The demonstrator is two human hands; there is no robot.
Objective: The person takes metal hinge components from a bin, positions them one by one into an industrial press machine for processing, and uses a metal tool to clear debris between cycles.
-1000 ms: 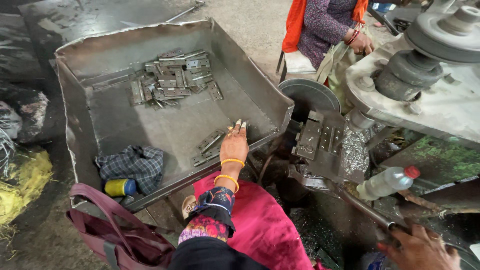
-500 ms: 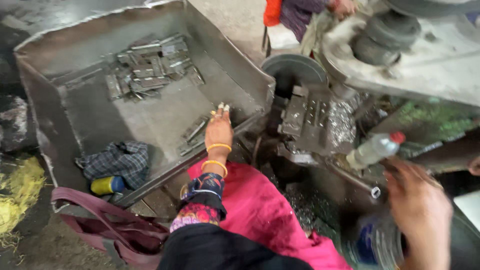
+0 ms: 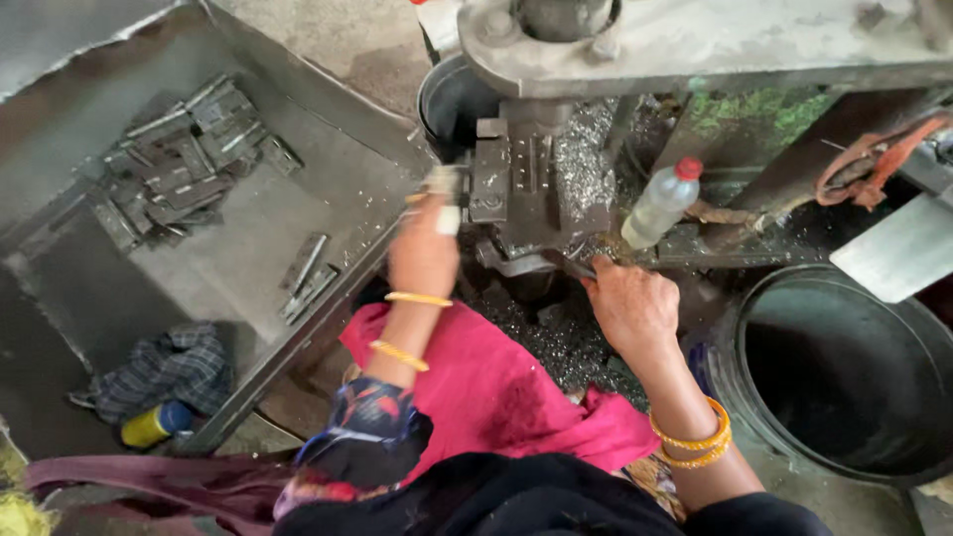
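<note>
The left hand (image 3: 424, 253) is up at the dark metal block (image 3: 511, 179) of the grey press machine (image 3: 695, 40), fingers pressed together, pinching a small flat grey metal piece (image 3: 444, 184) right beside the block; it is blurred. The right hand (image 3: 630, 306) is closed around a thin metal lever (image 3: 571, 266) under the block. A big pile of flat grey metal pieces (image 3: 184, 164) lies in the large grey metal tray (image 3: 338, 109), so it looks like lots of work is left. Half a second ago the left hand was down in the tray by the few loose pieces (image 3: 306, 278); now it has come over to the machine.
</note>
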